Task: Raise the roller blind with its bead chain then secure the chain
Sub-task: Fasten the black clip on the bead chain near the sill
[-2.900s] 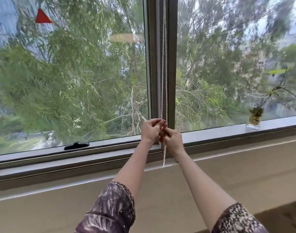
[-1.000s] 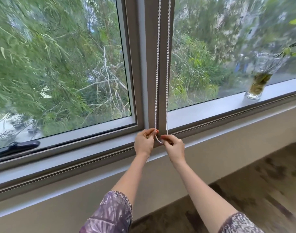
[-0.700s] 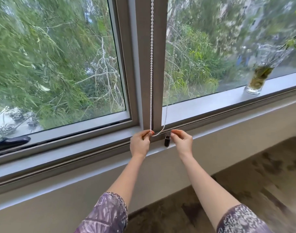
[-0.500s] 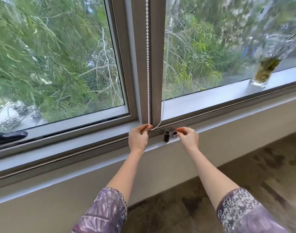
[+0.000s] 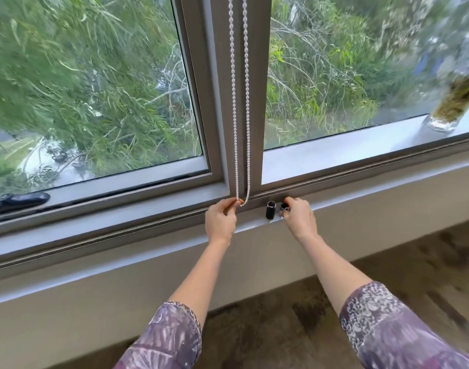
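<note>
A white bead chain (image 5: pixel 234 102) hangs as two strands down the grey centre post of the window (image 5: pixel 220 89), looping at the sill. My left hand (image 5: pixel 221 222) pinches the bottom of the loop at the post's foot. My right hand (image 5: pixel 298 217) is at the sill just to the right, its fingers closed on a small black piece (image 5: pixel 284 207). A black cylinder (image 5: pixel 271 210) stands upright on the sill between my two hands. The roller blind itself is out of view above.
A glass vase with green stems (image 5: pixel 451 107) stands on the sill at the far right. A black window handle (image 5: pixel 17 202) lies on the left frame. Below the pale sill ledge (image 5: pixel 121 251) the floor is dark patterned carpet (image 5: pixel 388 275).
My right hand let go of the chain and moved right to the small black piece on the sill. My left hand kept the chain loop and lowered it to the sill.
</note>
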